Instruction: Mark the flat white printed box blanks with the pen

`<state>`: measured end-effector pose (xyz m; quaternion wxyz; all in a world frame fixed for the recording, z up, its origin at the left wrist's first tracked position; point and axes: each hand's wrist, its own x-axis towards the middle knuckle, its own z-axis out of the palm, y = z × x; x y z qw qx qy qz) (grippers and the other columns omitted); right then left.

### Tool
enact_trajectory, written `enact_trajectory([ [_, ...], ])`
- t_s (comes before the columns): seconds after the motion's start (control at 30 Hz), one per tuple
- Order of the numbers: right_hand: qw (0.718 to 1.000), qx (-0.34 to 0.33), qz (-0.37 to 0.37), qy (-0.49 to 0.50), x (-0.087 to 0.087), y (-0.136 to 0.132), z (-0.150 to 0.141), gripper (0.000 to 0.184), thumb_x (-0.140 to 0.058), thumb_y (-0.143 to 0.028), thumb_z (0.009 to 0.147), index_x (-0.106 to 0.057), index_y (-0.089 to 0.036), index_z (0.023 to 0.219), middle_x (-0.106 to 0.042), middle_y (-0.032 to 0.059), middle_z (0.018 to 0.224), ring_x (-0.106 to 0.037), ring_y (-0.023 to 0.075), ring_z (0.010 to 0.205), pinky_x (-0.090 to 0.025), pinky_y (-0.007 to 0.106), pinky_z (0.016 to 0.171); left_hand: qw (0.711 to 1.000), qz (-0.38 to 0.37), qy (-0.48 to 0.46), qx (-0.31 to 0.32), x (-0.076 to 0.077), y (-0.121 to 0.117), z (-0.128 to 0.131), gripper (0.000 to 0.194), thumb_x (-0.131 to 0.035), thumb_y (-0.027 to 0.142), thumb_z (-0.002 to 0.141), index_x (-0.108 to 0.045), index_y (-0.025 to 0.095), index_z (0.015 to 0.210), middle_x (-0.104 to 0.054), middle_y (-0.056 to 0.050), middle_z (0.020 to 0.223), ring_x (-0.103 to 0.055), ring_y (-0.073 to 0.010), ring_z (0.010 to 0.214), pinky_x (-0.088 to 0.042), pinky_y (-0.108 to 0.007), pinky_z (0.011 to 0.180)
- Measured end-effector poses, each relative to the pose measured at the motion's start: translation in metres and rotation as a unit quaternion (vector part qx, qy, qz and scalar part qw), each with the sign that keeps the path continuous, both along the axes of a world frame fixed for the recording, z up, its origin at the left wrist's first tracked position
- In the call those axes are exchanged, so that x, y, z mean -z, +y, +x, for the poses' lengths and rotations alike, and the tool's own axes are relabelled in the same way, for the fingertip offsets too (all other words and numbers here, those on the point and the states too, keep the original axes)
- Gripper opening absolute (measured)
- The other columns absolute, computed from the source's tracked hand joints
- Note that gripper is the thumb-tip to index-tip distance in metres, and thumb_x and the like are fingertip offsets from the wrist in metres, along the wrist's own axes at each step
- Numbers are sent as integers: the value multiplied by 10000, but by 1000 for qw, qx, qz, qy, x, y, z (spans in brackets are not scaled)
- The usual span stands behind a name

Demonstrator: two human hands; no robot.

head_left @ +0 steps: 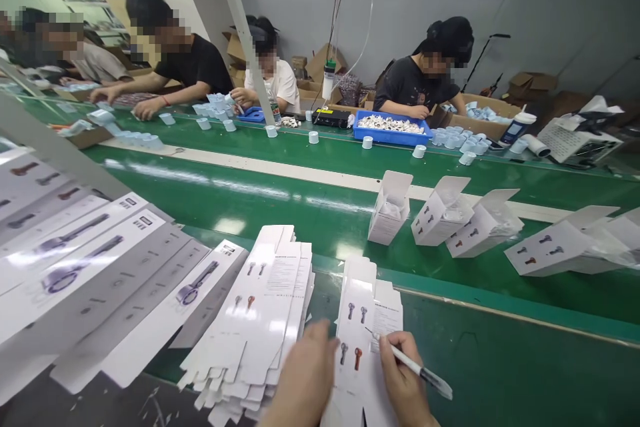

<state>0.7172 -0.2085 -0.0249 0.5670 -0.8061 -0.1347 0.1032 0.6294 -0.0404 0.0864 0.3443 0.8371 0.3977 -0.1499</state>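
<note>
A white pen (413, 365) is gripped in my right hand (404, 373), its thin tip over a flat, folded white box (367, 310) printed with small pictures of handheld fans. My left hand (306, 373) is at the left edge of this box, blurred by motion; whether its fingers hold anything is unclear. To its left lies an overlapping stack of flat white boxes (250, 323) with the same print. Farther left, white boxes (125, 287) showing a large purple fan stand in slanted rows.
Beyond my hands runs a green conveyor (290, 207) carrying open white boxes (387, 213) with wrapped contents. Pale blue cups (313, 137) line its far side near a blue tray (390, 130) of small white parts. Several co-workers sit there. A slanted white post (245, 33) rises in front.
</note>
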Motion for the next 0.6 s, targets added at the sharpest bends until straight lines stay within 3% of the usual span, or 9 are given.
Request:
enact_trajectory([
  [0.1,1000,3,-18,-22,6,3,-2,358,-527,-567,867,-520,-244,713,-523,-35,608,-503,164,599,-391,291,593,999,-1,43,29,36,-35,16,297,-450,167,882,-592,123,1139,-663,-169,1191,-654,-311,1070,-486,-402,896],
  [0.17,999,5,-24,-22,6,5,-3,348,-511,-559,879,-511,-246,728,-526,-38,604,-508,166,597,-388,293,595,999,7,45,17,46,-38,18,234,-473,158,863,-599,133,1058,-676,-153,1136,-666,-318,1032,-479,-401,865],
  [0.37,999,-24,-44,-19,10,10,0,351,-525,-570,866,-514,-246,730,-535,-36,599,-524,165,571,-390,294,573,999,2,50,9,40,-24,14,154,-520,194,844,-589,154,976,-699,-130,1080,-669,-300,1010,-444,-361,808],
  [0.6,997,57,35,-29,-6,-8,-24,375,-532,-561,866,-483,-250,662,-488,-34,581,-454,152,562,-352,280,535,998,-26,27,-41,41,-22,14,90,-583,216,776,-552,188,856,-713,-97,932,-666,-265,934,-402,-313,738],
])
